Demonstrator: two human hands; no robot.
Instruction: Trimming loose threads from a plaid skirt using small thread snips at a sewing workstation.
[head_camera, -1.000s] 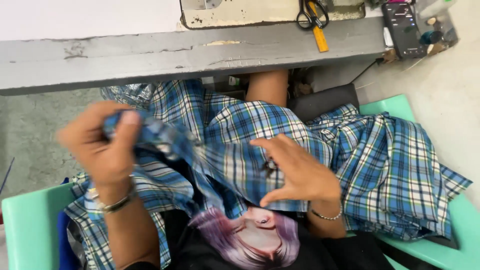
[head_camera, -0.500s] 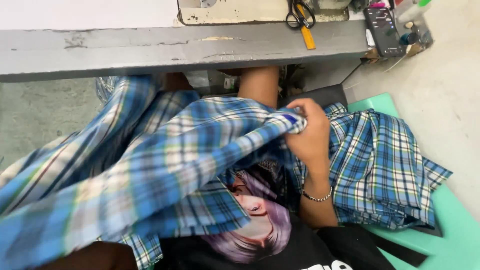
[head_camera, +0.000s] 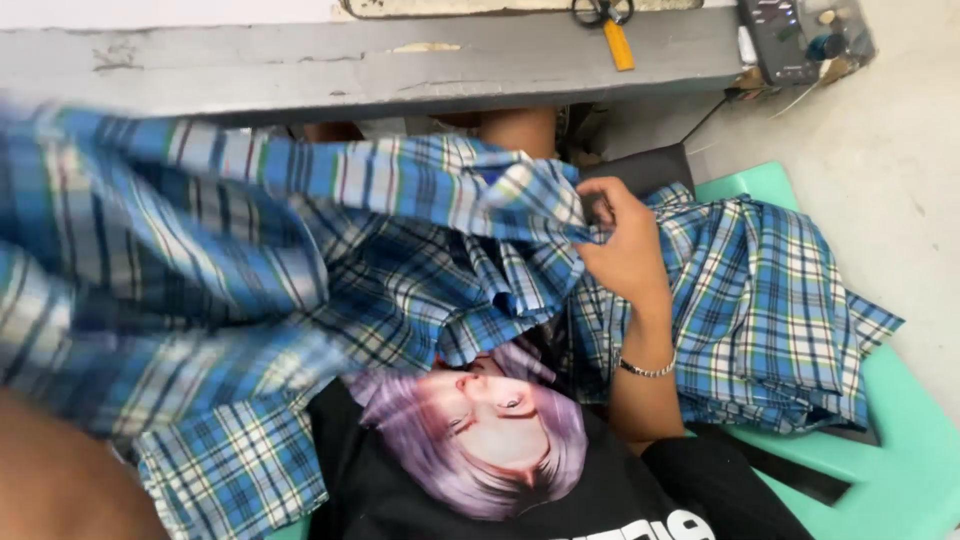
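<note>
A large blue plaid cloth spreads across my lap and rises toward the left, close to the camera. My right hand pinches a bunched edge of it at the centre, with a thin bracelet on the wrist. Only my left forearm shows, at the bottom left. Its hand is hidden behind the lifted cloth. Below the cloth I see my black shirt with a printed picture.
More plaid cloth lies piled on a green plastic seat at my right. A grey table edge runs across the top, with scissors and a dark box of small items on it. Pale floor lies to the right.
The cloth has been swept up and out to the left, spreading wide. My left hand has gone out of sight behind it. My right hand has closed on the cloth's edge.
</note>
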